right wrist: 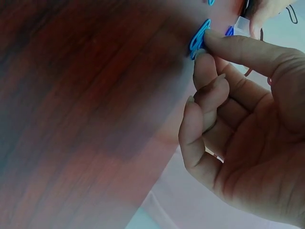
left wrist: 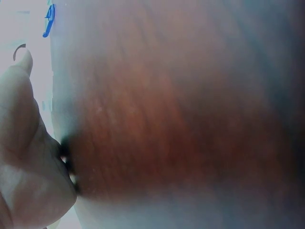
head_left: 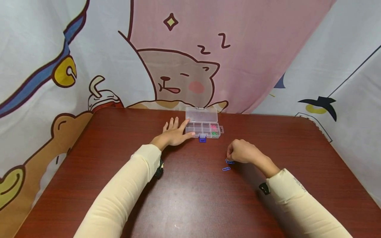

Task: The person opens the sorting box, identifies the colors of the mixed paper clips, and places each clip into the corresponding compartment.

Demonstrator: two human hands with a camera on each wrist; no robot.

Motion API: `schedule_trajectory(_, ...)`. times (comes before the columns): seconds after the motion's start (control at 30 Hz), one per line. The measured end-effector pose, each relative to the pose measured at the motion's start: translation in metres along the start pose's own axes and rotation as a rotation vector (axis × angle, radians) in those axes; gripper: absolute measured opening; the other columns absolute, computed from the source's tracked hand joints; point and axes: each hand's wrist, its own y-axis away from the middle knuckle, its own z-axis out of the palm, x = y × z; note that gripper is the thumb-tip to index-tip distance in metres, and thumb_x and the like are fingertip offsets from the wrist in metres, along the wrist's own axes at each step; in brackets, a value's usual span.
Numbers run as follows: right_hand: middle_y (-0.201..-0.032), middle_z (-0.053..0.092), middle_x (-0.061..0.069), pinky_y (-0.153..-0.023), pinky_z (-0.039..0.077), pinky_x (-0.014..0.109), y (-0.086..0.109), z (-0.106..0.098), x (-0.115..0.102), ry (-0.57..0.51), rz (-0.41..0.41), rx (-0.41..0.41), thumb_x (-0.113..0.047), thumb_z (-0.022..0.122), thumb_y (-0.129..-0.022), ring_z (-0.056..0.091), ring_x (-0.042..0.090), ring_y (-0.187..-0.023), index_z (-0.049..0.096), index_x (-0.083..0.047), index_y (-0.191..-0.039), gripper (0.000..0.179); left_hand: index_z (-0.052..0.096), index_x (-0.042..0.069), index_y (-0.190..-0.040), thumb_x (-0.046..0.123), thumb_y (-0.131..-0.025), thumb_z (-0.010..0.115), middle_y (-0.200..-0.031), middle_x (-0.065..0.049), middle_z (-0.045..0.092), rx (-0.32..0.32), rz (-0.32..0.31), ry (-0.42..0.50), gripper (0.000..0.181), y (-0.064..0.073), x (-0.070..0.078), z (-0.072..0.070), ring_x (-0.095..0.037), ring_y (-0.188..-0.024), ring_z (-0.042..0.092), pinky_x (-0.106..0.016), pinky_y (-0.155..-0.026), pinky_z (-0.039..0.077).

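Note:
My right hand point(head_left: 242, 151) is low over the table, its thumb and index finger pinching a blue paper clip point(right wrist: 199, 37) at the fingertips. Right by those fingers a blue paper clip point(head_left: 230, 162) shows in the head view. Slightly nearer lies another blue paper clip point(head_left: 226, 169), flat on the wood. My left hand point(head_left: 175, 135) is spread at the left end of a clear plastic compartment box point(head_left: 197, 129), thumb on its front edge and index finger at its side. Pink clips point(head_left: 213, 127) and green clips point(head_left: 214, 133) sit in the box's right-end compartments.
The box's clear lid point(head_left: 201, 115) stands raised toward the curtain, with its blue latch point(head_left: 202, 139) hanging at the front. A dark red-brown wooden table point(head_left: 178, 198) carries everything. Behind it hangs a cartoon-printed curtain point(head_left: 250, 66).

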Motion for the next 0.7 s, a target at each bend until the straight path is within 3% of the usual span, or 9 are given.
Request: schedule_trajectory(0.7, -0.062, 0.061, -0.008, -0.056, 0.041, 0.03, -0.0017, -0.0032, -0.0015, 0.014, -0.027, -0.017, -0.015, 0.073, -0.079, 0.052, 0.013, -0.062, 0.069, -0.019, -0.067, 0.012, -0.01, 0.046, -0.153, 0.078, -0.089, 0.027, -0.161, -0.014, -0.017, -0.013, -0.009, -0.004, 0.081, 0.001, 0.0009, -0.0013, -0.033, -0.146, -0.022, -0.05, -0.116, -0.014)
